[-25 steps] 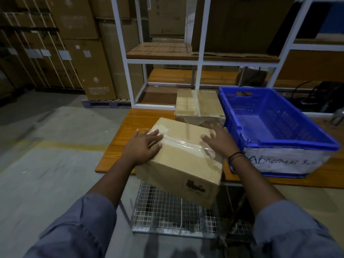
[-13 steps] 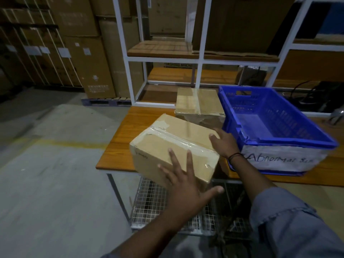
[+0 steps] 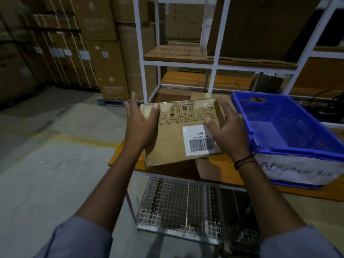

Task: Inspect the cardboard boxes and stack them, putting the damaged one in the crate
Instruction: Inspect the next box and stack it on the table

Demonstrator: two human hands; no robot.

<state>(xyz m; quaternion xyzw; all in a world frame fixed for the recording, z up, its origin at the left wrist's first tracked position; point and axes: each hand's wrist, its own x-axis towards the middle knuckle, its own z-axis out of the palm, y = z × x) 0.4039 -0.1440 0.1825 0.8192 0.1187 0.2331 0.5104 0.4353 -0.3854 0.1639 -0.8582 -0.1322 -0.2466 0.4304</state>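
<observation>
I hold a cardboard box (image 3: 175,140) lifted above the wooden table (image 3: 229,170), tilted so a face with handling symbols and a white barcode label turns toward me. My left hand (image 3: 141,125) grips its left side, thumb on the front face. My right hand (image 3: 227,131) grips its right side, thumb on the label. A second cardboard box (image 3: 222,98) stands behind, mostly hidden by the held one. The blue plastic crate (image 3: 290,153), labelled "Abnormal", sits on the table to the right and looks empty.
A white metal shelving rack (image 3: 214,64) with wooden boards stands behind the table. Tall stacked cartons (image 3: 104,58) line the back left wall. A wire mesh shelf (image 3: 182,207) lies under the table. Bare concrete floor (image 3: 55,164) spreads to the left.
The box has been lifted off the table and rotated; a labelled face now points at me. My left hand moved from the near front face to the left side.
</observation>
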